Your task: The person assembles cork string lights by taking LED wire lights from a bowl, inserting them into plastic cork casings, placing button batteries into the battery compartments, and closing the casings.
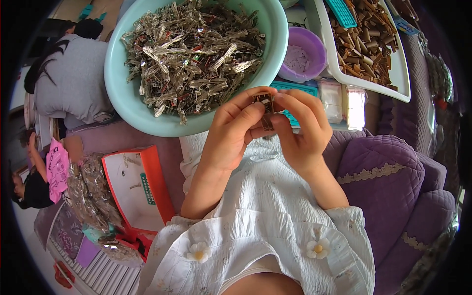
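Note:
Both my hands meet just in front of the large mint-green basin (112,93). Between them is a small dark-brown and gold card piece (268,109) with a pale mark or part on its front. My left hand (235,125) pinches it, thumb lying across its face. From the other side, the fingertips of my right hand (306,125) are closed on its edge, partly hiding it. Inside the basin lies a heap of clear plastic bundles (191,59) with small glinting parts. Brown folded card pieces (366,42), similar in colour to the held one, fill a white tray (334,59).
A purple bowl (314,39) holds white slips. Beside it are a teal slotted tray (307,89) and clear-wrapped packs (331,101). An open red box (160,182) stands at left, near bagged clear plastic (93,189). Two other people (73,73) are at far left.

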A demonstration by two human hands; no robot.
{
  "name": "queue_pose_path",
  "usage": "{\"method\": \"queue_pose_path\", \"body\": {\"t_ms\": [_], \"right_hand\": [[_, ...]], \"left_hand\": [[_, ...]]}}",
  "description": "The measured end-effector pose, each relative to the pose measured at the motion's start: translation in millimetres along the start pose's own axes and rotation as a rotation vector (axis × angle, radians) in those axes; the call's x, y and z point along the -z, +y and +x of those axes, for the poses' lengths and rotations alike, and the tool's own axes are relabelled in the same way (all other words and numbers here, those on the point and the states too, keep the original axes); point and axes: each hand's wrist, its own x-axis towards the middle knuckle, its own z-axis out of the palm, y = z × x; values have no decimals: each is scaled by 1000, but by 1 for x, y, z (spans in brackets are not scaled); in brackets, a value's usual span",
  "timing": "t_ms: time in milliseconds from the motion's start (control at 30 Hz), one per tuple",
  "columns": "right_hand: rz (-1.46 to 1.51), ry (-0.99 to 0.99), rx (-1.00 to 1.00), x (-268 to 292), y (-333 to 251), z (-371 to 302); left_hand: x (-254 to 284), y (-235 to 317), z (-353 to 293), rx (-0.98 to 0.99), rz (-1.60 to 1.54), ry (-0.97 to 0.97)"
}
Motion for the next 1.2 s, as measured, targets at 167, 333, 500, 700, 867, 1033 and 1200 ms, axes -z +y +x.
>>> {"method": "queue_pose_path", "body": {"t_ms": [167, 333, 500, 700, 867, 1033, 1200], "right_hand": [[-129, -211, 8, 12, 1, 9], [-92, -268, -25, 21, -4, 14], [-70, -200, -99, 39, 9, 13], [-265, -303, -412, 29, 53, -22], [-538, -336, -271, 3, 85, -34], [-612, -432, -309, 2, 83, -33], [-317, -291, -361, 11, 52, -23]], "left_hand": [[0, -3, 0, -37, 138, -25], [1, -5, -2, -19, 131, -51], [-2, 5, -8, -52, 140, -15], [10, 10, -10, -122, 184, 20], [13, 8, -13, -94, 168, -31], [10, 8, -14, -87, 165, 5], [10, 9, -14, -81, 185, 35]]}}
